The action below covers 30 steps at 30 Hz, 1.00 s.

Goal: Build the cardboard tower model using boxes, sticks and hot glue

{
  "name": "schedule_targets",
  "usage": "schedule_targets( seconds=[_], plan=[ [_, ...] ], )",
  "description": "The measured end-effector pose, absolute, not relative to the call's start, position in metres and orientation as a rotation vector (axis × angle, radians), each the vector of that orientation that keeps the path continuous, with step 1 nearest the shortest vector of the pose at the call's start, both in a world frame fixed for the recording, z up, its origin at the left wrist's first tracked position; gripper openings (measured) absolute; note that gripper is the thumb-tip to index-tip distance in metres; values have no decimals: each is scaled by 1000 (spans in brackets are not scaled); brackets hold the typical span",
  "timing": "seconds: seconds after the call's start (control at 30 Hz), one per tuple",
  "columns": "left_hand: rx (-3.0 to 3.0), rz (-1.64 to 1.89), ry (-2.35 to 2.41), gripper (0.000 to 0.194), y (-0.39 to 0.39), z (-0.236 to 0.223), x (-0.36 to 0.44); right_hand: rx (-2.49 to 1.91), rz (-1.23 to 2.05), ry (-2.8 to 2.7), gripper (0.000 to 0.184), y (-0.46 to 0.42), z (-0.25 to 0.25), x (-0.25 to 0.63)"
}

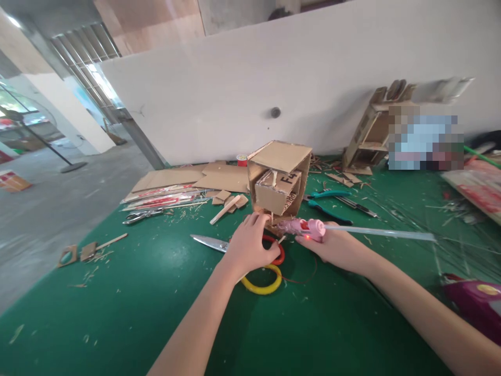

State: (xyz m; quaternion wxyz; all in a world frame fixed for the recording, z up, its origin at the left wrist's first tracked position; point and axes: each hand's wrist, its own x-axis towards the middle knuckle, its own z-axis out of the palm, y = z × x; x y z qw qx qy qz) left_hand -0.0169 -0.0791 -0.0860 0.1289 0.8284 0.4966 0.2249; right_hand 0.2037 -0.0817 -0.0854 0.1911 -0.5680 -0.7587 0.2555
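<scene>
A cardboard box structure (pixel 279 156) stands upright on the table, open at the front, with a smaller cardboard box (pixel 274 196) inside it. My right hand (pixel 336 248) grips a pink hot glue gun (pixel 307 228); a clear glue stick (pixel 383 232) juts from its back, and a small red light glows. The gun's nozzle points at the structure's foot. My left hand (pixel 250 243) is closed, fingertips at that foot, around a thin wooden stick (pixel 282 239) whose end shows by the thumb. Scissors (pixel 262 289) with red and yellow handles lie beneath my left hand.
Teal-handled pliers (pixel 332 194) and a utility knife (pixel 360 206) lie right of the structure. Flat cardboard sheets (pixel 223 176), wrapped sticks (pixel 168 197) and metal pliers (pixel 143 215) lie at the back left. A taller cardboard piece (pixel 368 130) leans by the wall.
</scene>
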Motion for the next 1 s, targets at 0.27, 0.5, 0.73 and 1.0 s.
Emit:
schedule_targets(
  seconds=[0.27,0.5,0.73,1.0],
  plan=[
    [2411,655,1451,42,-79,-85,-17,-1683,877,-2065,42,-77,-80,200],
    [2411,647,1455,41,-79,-85,-17,-1605,696,-2092,37,-84,-79,205],
    [2408,679,1449,39,-78,-85,-15,-1513,651,-2133,25,-91,-68,226],
    [2335,742,1469,33,-74,-90,-15,-1524,627,-2124,28,-93,-72,253]
  ],
)
